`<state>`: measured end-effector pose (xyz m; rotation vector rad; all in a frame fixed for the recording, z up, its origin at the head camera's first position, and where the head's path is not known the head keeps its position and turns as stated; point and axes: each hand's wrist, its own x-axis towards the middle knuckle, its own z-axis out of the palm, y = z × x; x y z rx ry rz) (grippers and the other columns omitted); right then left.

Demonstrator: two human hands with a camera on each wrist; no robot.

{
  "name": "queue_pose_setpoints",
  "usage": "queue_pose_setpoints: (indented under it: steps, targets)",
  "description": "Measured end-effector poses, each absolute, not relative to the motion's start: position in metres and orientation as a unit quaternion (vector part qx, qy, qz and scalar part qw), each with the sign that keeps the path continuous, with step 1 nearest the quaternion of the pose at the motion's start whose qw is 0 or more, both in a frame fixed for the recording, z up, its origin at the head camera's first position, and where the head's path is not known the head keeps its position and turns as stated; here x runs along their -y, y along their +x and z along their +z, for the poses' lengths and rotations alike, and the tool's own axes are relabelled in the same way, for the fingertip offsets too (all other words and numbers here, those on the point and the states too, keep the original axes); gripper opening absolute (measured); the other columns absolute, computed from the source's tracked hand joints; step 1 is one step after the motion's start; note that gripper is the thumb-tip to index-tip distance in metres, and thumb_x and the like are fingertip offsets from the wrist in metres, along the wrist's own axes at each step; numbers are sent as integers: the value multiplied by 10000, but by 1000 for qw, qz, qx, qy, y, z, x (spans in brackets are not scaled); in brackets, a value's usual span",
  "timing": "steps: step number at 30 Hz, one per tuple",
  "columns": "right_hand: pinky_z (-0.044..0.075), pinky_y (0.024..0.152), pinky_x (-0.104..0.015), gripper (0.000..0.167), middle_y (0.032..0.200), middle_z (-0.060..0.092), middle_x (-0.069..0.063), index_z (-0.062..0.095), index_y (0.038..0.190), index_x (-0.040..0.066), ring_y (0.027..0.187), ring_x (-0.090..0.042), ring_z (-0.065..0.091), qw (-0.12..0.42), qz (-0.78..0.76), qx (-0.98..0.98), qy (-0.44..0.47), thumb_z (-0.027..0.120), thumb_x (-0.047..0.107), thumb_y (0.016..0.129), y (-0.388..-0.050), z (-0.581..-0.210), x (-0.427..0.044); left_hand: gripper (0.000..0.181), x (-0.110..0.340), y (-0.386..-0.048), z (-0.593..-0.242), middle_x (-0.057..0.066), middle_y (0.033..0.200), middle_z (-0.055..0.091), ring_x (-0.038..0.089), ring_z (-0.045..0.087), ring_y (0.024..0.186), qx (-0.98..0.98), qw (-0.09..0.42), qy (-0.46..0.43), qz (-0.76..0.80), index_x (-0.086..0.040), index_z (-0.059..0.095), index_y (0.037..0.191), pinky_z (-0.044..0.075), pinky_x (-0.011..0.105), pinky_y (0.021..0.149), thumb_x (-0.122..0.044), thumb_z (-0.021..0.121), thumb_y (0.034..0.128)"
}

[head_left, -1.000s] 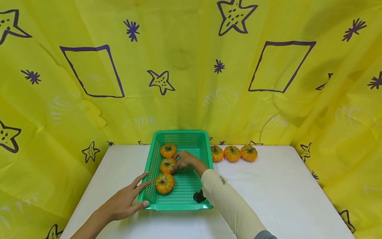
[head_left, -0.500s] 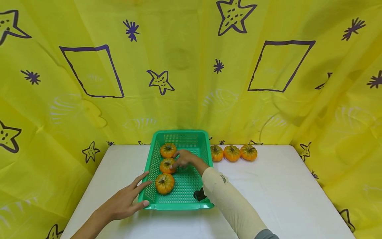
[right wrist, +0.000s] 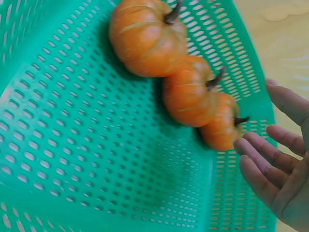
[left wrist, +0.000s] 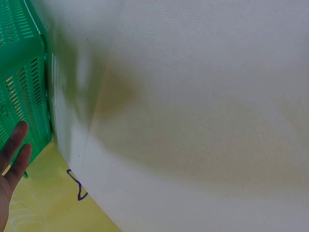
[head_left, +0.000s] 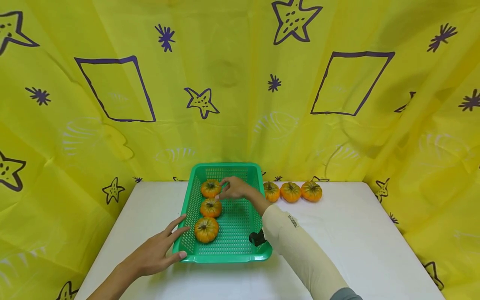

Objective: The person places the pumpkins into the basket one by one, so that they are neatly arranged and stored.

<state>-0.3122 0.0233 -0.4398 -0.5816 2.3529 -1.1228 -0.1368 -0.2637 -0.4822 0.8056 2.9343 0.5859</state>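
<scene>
In a green plastic basket (head_left: 234,258), three small orange pumpkins stand in a row along the left wall: a far one (head_left: 211,188), a middle one (head_left: 211,207) and a near one (head_left: 206,230). My right hand (head_left: 235,188) hovers over the basket beside the far and middle pumpkins. The right wrist view shows its fingers (right wrist: 263,162) loosely spread, with nothing between them. My left hand (head_left: 159,250) touches the basket's left rim near the front corner, fingers extended. In the left wrist view, two of its fingers (left wrist: 18,162) lie by the perforated wall.
Three more pumpkins line up on the white table (head_left: 322,237) right of the basket: one beside its wall (head_left: 271,191), a middle one (head_left: 291,192) and a right one (head_left: 311,191). A yellow patterned curtain (head_left: 240,137) encloses the back and sides.
My right hand has come off the middle pumpkin, moving up and slightly away toward the far end of the basket. The pumpkins and my left hand stay in place.
</scene>
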Motion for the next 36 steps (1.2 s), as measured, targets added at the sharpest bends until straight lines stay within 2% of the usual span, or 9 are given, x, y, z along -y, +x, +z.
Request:
queue_pose_setpoints:
  steps: [2,11,18,26,32,36]
  targets:
    - [576,864,-402,607,1262,654,-208,530,1396,-7,1044,-302,680,223,-411,-857,-215,760,267,906,-313,-433,-29,626,264,-137,-482,23,1675,194,360,609,1240,-946,21,261,191,-185,467,1503,551,539,886,-482,606,970]
    - [554,931,-432,526,1330,616,-235,555,1382,43,1179,-348,622,178,-443,-851,-220,737,241,930,-310,-409,-67,617,263,-136,-481,29,1669,208,352,619,1230,-945,11,269,187,-178,475,1497,552,528,881,-448,629,963]
    - [544,924,-431,554,1347,603,-204,543,1406,79,1162,-337,621,138,-452,-855,-214,740,274,927,-308,-402,-107,610,263,-135,-480,39,1665,219,347,629,1214,-945,6,270,184,-171,484,1490,559,517,869,-441,631,964]
    - [525,952,-539,595,1354,581,-259,488,1441,12,1151,-380,630,113,-471,-845,-226,714,256,948,-303,-402,-154,602,263,-135,-479,39,1662,221,340,639,1199,-946,7,267,183,-161,490,1484,566,507,853,-430,632,965]
    - [544,920,-465,579,1349,597,-202,504,1433,55,1157,-358,615,90,-465,-854,-214,719,278,944,-300,-407,-190,606,262,-135,-480,51,1661,228,338,635,1208,-945,9,269,183,-161,487,1488,565,508,860,-437,627,967]
    - [540,935,-492,581,1375,571,-225,493,1444,51,1186,-383,585,78,-474,-854,-202,712,259,947,-298,-410,-215,603,263,-136,-481,42,1662,227,329,636,1208,-946,6,270,180,-170,487,1488,566,504,862,-444,625,968]
